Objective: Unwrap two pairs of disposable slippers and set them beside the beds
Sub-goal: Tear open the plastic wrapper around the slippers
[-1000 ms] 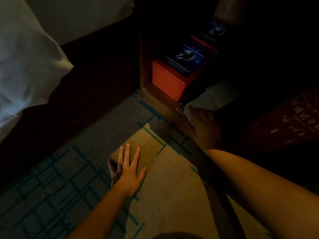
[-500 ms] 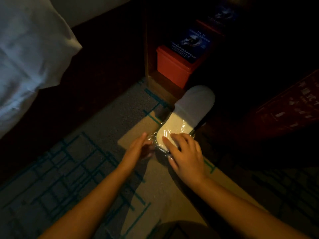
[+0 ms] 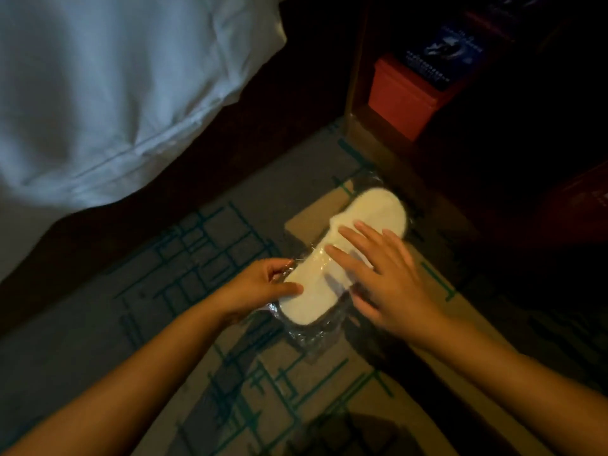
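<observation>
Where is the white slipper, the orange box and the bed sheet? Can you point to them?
white slipper (image 3: 371,209): head view, on its bare toe end.
orange box (image 3: 399,97): head view, on its front face.
bed sheet (image 3: 115,93): head view, on the middle of the hanging cloth.

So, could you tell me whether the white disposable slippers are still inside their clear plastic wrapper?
Still wrapped: glossy, crinkled film surrounds the white slippers; the left hand pinches its edge.

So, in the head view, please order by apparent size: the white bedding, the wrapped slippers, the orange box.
1. white bedding, by far the largest.
2. wrapped slippers.
3. orange box, which is partly hidden and farther away, so second and third are unsure.
</observation>
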A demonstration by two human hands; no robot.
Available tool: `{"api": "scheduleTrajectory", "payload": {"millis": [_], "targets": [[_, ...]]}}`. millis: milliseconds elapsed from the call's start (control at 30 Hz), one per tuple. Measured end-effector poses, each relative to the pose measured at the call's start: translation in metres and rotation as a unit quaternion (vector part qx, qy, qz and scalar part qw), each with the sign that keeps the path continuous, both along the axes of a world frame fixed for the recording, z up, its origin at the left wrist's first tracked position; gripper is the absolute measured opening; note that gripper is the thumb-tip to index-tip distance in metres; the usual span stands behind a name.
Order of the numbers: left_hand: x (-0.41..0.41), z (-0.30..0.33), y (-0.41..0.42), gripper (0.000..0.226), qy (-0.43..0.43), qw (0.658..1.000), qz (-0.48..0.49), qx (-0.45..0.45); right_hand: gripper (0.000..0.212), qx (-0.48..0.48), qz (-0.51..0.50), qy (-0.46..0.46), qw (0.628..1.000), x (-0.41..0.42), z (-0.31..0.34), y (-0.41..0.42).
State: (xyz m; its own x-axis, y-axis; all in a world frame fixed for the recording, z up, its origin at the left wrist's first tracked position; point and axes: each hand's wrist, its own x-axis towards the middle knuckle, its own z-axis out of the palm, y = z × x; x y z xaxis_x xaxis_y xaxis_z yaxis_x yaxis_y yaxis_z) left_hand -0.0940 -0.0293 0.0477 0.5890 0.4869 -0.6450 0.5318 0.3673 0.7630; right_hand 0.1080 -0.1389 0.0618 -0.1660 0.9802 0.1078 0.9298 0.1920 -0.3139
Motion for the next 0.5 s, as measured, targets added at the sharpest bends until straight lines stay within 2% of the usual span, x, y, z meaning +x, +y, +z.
{"api": "scheduleTrajectory", "payload": {"millis": [67, 133, 233, 333, 400, 500], "targets": [[-0.008, 0.011, -0.001, 0.03, 0.011, 0.996, -0.078, 0.036, 0.071, -0.076, 0.06, -0.022, 0.995, -0.006, 0.012, 0.024], [-0.014, 0.024, -0.006, 0.029, 0.01, 0.995, -0.093, 0.038, 0.059, -0.146, 0.072, 0.028, 0.986, -0.015, 0.016, 0.04], [-0.036, 0.037, -0.01, 0.036, 0.001, 0.999, 0.011, 0.033, 0.039, -0.2, 0.077, 0.118, 0.97, -0.028, 0.017, 0.058], [-0.065, 0.044, -0.017, 0.022, -0.01, 0.986, 0.163, 0.034, 0.025, -0.271, 0.063, 0.232, 0.932, -0.039, 0.022, 0.069], [-0.081, 0.05, -0.023, 0.018, 0.02, 0.981, 0.178, 0.071, 0.019, -0.312, 0.041, 0.269, 0.91, -0.045, 0.026, 0.072], [-0.09, 0.058, -0.032, 0.018, 0.021, 0.981, 0.163, 0.107, 0.014, -0.401, 0.048, 0.295, 0.866, -0.049, 0.034, 0.074]]}}
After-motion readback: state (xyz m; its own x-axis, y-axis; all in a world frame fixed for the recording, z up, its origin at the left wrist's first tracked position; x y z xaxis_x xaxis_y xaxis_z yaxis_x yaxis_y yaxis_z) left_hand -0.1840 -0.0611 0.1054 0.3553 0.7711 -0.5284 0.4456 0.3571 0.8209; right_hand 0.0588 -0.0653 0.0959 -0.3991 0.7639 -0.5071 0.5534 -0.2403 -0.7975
